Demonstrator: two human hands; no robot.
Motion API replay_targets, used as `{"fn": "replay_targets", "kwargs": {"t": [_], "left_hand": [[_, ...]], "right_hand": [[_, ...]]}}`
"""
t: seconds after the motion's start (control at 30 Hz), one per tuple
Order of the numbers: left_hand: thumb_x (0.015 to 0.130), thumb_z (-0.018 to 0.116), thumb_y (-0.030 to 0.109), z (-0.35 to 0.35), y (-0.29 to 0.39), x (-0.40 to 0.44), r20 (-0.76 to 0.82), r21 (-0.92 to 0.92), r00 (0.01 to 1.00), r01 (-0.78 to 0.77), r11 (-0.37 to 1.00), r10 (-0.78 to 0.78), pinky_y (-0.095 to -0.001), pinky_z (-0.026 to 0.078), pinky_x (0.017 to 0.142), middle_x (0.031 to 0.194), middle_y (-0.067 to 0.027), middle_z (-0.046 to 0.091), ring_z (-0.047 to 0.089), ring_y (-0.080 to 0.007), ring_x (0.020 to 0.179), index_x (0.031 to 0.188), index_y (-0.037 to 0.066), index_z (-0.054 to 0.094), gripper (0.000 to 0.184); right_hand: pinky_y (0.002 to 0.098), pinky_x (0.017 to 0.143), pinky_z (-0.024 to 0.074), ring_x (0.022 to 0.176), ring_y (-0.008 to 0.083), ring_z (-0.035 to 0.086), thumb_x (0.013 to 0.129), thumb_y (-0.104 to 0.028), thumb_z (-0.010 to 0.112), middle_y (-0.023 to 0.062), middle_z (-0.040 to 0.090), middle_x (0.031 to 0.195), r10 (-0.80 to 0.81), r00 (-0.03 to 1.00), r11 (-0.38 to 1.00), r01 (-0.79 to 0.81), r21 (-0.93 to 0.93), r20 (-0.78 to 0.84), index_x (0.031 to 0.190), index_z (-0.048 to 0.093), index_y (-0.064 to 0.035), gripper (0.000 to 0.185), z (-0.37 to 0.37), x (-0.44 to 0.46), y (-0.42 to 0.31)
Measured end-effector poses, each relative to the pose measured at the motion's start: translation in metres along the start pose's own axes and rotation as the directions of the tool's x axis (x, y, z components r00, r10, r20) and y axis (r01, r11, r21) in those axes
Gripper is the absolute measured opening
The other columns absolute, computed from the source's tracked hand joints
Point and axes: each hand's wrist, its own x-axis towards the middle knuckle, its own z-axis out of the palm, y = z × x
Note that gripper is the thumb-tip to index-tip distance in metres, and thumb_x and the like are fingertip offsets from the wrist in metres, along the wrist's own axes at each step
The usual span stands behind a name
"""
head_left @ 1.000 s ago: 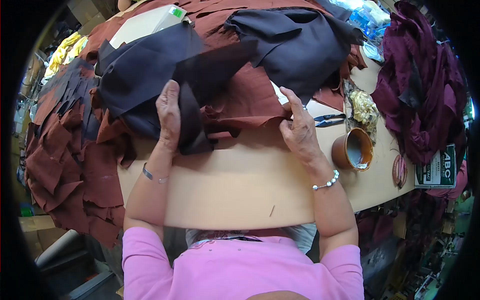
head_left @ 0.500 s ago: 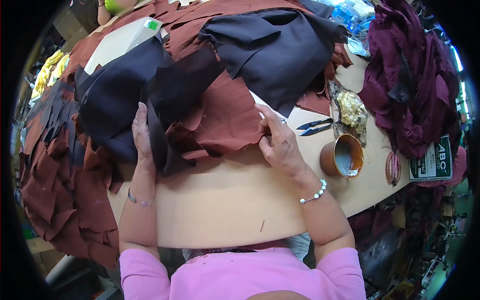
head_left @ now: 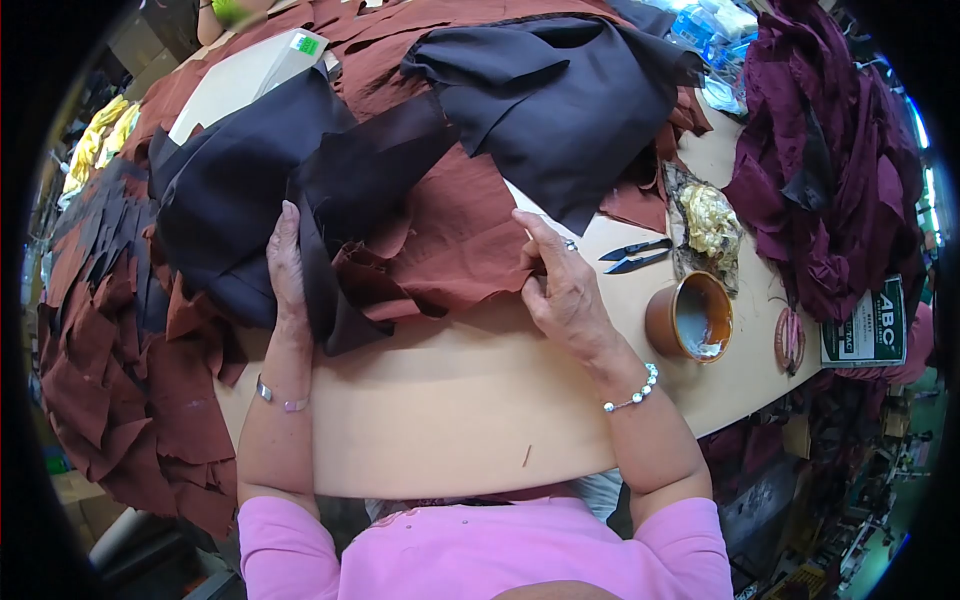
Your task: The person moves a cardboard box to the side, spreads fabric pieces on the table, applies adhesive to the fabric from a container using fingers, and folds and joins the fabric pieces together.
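My left hand [head_left: 287, 262] is at the black fabric [head_left: 235, 205], its visible part stretched upright along a fold. Some of its fingers are hidden by the cloth, which it seems to grip. At the right end of a rust-brown fabric piece [head_left: 455, 235], my right hand [head_left: 565, 295] has its fingers bent over the cloth's edge, pinching it. Part of the black fabric lies folded over the rust-brown piece, whose lower edge is frayed. A second black fabric piece [head_left: 560, 110] is spread just beyond my right hand. Right of that hand lie small thread snips [head_left: 635, 256].
A brown cup [head_left: 690, 318] with whitish residue stands at the right, near a crumpled yellowish lump [head_left: 712, 222]. Maroon cloth [head_left: 810, 170] is heaped at the far right, above a green ABC packet [head_left: 868, 328]. Rust-brown scraps [head_left: 110, 400] hang at the left; a white box [head_left: 245, 85] lies behind.
The view has shifted slightly, so the cup, snips and cloth appear a little further right. Both hands keep nearly the same pose on the fabric.
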Motion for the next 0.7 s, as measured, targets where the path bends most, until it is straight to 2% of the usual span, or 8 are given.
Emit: {"fn": "replay_targets", "kwargs": {"t": [0.03, 0.13, 0.23, 0.33, 0.47, 0.63, 0.7], "left_hand": [[0.096, 0.039, 0.033, 0.0, 0.001, -0.001, 0.003, -0.004, 1.0, 0.018, 1.0, -0.018, -0.031, 0.049, 0.084, 0.105, -0.0114, 0.061, 0.062, -0.0201, 0.09, 0.114, -0.002, 0.052, 0.042], [0.096, 0.039, 0.033, 0.002, -0.001, 0.0, -0.023, -0.017, 0.999, 0.022, 1.0, -0.022, -0.0302, 0.049, 0.082, 0.104, -0.0107, 0.061, 0.062, -0.0194, 0.088, 0.112, -0.002, 0.053, 0.041], [0.096, 0.039, 0.033, -0.014, -0.007, 0.009, -0.005, 0.183, 0.992, -0.123, 0.975, 0.127, -0.0292, 0.047, 0.083, 0.104, -0.0084, 0.061, 0.06, -0.0177, 0.09, 0.111, -0.002, 0.055, 0.04], [0.096, 0.042, 0.03, -0.023, -0.014, 0.013, -0.017, 0.226, 0.983, -0.175, 0.958, 0.183, -0.0232, 0.041, 0.086, 0.106, -0.0046, 0.059, 0.055, -0.0113, 0.093, 0.112, -0.002, 0.056, 0.038], [0.096, 0.043, 0.03, -0.022, -0.011, 0.01, -0.013, 0.312, 0.98, -0.186, 0.932, 0.2, -0.0231, 0.041, 0.084, 0.103, -0.0032, 0.059, 0.054, -0.01, 0.091, 0.113, -0.002, 0.056, 0.038], [0.096, 0.043, 0.027, -0.007, -0.009, 0.004, -0.019, 0.084, 0.993, -0.118, 0.99, 0.12, -0.0262, 0.043, 0.085, 0.105, -0.0058, 0.06, 0.056, -0.0125, 0.093, 0.111, -0.001, 0.056, 0.035], [0.096, 0.042, 0.027, -0.005, -0.009, 0.002, -0.017, 0.096, 0.993, -0.111, 0.989, 0.113, -0.0265, 0.043, 0.085, 0.106, -0.0066, 0.06, 0.057, -0.0132, 0.093, 0.111, -0.001, 0.056, 0.035]], "right_hand": [[0.0328, 0.065, 0.0477, 0.068, 0.0221, 0.055, 0.066, 0.016, 0.05, 0.0094, 0.051, 0.076, -0.004, 1.0, 1.0, 0.004, -0.008, 0.0, 0.13, 0.039, -0.009, 0.069, 0.0, 0.0, 0.0], [0.0332, 0.064, 0.0475, 0.068, 0.0227, 0.055, 0.066, 0.015, 0.05, 0.0097, 0.051, 0.076, -0.002, 1.0, 1.0, 0.002, -0.01, 0.004, 0.129, 0.039, -0.0084, 0.068, -0.001, 0.0, 0.0], [0.0359, 0.066, 0.0454, 0.069, 0.0244, 0.053, 0.065, 0.013, 0.052, 0.0098, 0.052, 0.075, -0.006, 1.0, 1.0, 0.006, -0.003, 0.006, 0.129, 0.039, -0.0042, 0.067, 0.001, -0.001, 0.001], [0.0374, 0.067, 0.0446, 0.07, 0.0254, 0.053, 0.065, 0.011, 0.052, 0.0104, 0.052, 0.075, -0.024, 0.999, 1.0, 0.025, 0.016, -0.04, 0.129, 0.039, -0.0019, 0.067, -0.002, 0.0, 0.001], [0.0374, 0.067, 0.0448, 0.069, 0.0255, 0.053, 0.064, 0.011, 0.052, 0.0108, 0.052, 0.075, -0.014, 0.998, 0.997, 0.018, 0.069, -0.058, 0.129, 0.039, -0.0017, 0.068, -0.004, 0.0, 0.0], [0.0393, 0.069, 0.0436, 0.074, 0.0304, 0.054, 0.066, 0.009, 0.052, 0.0148, 0.056, 0.085, -0.042, 0.999, 0.999, 0.043, 0.01, -0.006, 0.131, 0.036, -0.0029, 0.069, -0.004, -0.002, -0.002], [0.0397, 0.07, 0.0434, 0.075, 0.0309, 0.054, 0.066, 0.009, 0.052, 0.0152, 0.056, 0.085, -0.046, 0.999, 0.999, 0.046, -0.001, -0.004, 0.132, 0.035, -0.0032, 0.07, -0.003, -0.003, -0.003]]}}
